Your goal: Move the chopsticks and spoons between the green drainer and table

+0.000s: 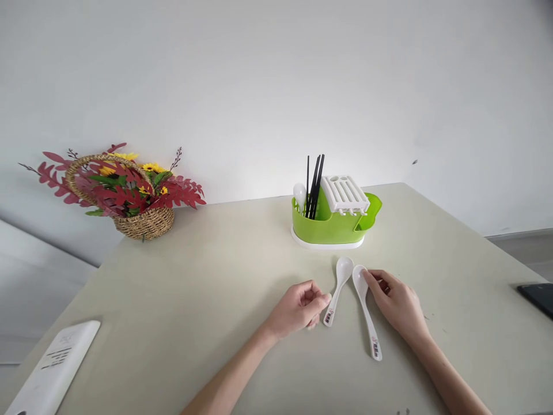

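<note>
Two white spoons lie on the table in front of me, bowls pointing away and printed marks at their handle ends. My right hand (395, 300) has its fingertips on the bowl rim of the right spoon (366, 308), pinching it. Beside the handle of the left spoon (337, 294) is my left hand (300, 308), fingers curled in and thumb tip close to the handle; nothing shows in its grip. Just beyond the spoons stands a green utensil holder (319, 230) with a white slotted rack (345, 193). Several black chopsticks (314, 187) and another white spoon (299, 193) stand upright in it.
A woven basket (147, 223) of red and yellow artificial flowers sits at the back left, near the wall. At the near left lies a white device (56, 363) with printed lines. A dark phone-like object (538, 297) rests by the right edge.
</note>
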`<state>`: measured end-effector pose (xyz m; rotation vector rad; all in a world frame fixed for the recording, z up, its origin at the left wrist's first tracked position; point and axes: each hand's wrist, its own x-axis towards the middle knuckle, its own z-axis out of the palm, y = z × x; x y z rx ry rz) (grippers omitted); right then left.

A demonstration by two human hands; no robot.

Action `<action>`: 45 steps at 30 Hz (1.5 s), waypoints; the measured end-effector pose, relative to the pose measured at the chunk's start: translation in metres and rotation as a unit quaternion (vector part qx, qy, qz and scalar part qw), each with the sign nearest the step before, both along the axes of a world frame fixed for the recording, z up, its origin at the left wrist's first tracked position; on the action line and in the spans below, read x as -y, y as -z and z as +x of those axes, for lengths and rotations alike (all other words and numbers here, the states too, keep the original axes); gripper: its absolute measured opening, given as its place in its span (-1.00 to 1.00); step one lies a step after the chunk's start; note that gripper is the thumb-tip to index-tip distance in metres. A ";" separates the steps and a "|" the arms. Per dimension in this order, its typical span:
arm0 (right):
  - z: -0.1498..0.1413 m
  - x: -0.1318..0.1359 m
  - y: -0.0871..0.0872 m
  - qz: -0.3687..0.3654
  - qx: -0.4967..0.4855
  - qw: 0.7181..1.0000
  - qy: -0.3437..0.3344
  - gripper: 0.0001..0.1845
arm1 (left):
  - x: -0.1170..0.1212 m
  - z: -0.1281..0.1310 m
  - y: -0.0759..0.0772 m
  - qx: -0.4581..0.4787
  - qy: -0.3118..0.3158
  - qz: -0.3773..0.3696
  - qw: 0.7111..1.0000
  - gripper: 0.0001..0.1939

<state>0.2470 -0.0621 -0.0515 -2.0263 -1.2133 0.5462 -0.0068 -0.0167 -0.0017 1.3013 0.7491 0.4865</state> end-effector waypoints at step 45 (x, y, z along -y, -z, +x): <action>-0.081 0.043 -0.025 0.089 -0.316 0.945 -0.005 -0.46 | 0.013 0.000 -0.005 -0.071 0.095 0.120 0.986 -0.48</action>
